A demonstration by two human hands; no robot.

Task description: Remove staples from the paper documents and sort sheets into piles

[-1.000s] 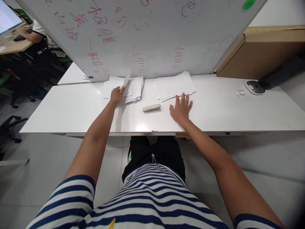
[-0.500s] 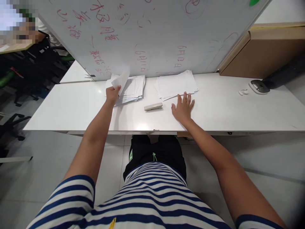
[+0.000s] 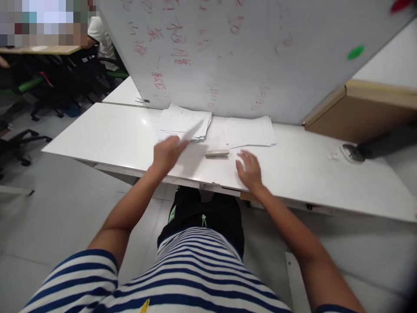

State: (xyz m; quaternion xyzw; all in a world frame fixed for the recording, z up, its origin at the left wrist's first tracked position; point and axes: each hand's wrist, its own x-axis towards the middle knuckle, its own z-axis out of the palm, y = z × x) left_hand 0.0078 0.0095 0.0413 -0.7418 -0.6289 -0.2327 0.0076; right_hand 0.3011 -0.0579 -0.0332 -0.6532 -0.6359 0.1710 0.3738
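My left hand (image 3: 167,154) is closed on the edge of some white paper (image 3: 193,131), raised in front of the left paper stack (image 3: 184,119). How many sheets it holds I cannot tell. A pale stapler (image 3: 216,153) lies on the white desk between my hands. Just right of it, my right hand (image 3: 250,170) hovers with fingers bent and apart, holding nothing. Beyond that hand a second paper stack (image 3: 250,131) lies flat, its edges slightly uneven.
A whiteboard (image 3: 211,56) with red writing stands along the back of the desk (image 3: 302,161). To the right are a cardboard box (image 3: 352,113), a computer mouse (image 3: 352,152) and small white earbuds (image 3: 332,156). Office chairs and a person in white are at far left.
My left hand has lifted paper off the left stack and brought it nearer and to the right. My right hand has drawn back from the right stack. The view has tilted.
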